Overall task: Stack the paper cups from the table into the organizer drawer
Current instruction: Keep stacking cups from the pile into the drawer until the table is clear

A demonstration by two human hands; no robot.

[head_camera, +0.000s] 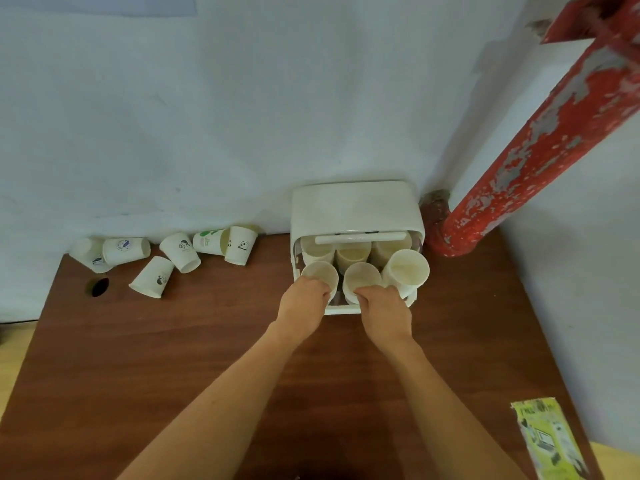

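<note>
Two bare hands are reaching into a white plastic organizer drawer [353, 309] that is standing pulled out from its rounded, glossy white housing [353, 209]. Inside, plain cream paper cups are standing upright in two rows with their open mouths facing up. The left hand [303, 303] is curling its fingers around the front left cup [321, 274], and the right hand [384, 308] is gripping the rim of the front middle cup [362, 276]. A taller stack of cups [406, 268] at the front right is leaning toward the right, its mouth tilting up and away from the drawer. Seven or so loose cups [180, 252], white with small printed pictures, are lying scattered along the far left edge, most on their sides with long axes pointing in different directions, while one [240, 244] is sitting upside down. The surface [207, 341] is showing a smooth, dark reddish-brown wood grain, with a dark round hole [98, 286] near the left edge and a yellow-green printed packet [549, 441] at the near right corner. A pale blue-white wall [242, 116] is rising behind, and a thick red pipe [540, 147] with flaking paint is slanting down into the corner just beside the housing.
</note>
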